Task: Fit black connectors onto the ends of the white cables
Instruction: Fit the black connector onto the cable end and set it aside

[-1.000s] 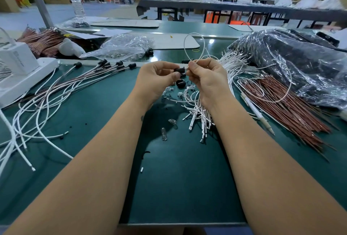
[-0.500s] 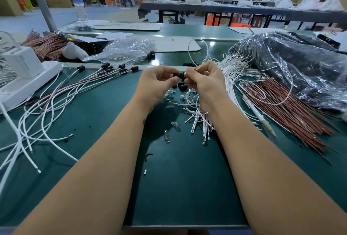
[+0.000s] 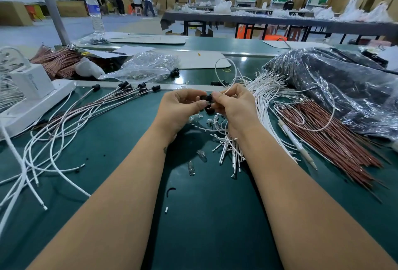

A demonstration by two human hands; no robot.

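Note:
My left hand (image 3: pixel 181 108) and my right hand (image 3: pixel 233 108) meet above the green table (image 3: pixel 204 216), both pinching a small black connector (image 3: pixel 206 98) between their fingertips. A white cable (image 3: pixel 224 62) loops up from my right hand and curls back down. A second black connector (image 3: pixel 208 109) lies just under the hands. Loose white cables (image 3: pixel 231 151) are piled beneath my right wrist. Finished cables with black connectors (image 3: pixel 129 88) fan out to the left.
Reddish wires (image 3: pixel 336 136) and a dark plastic bag (image 3: pixel 349 91) fill the right side. A clear bag of parts (image 3: pixel 146 69) sits behind. A white box (image 3: pixel 32 88) stands at the left edge. Small glass bulbs (image 3: pixel 201 154) and a pen (image 3: pixel 297 142) lie nearby.
The view has shifted slightly; both hands stay together on the black connector, with the fingers working it a little. The cable loop sits about the same.

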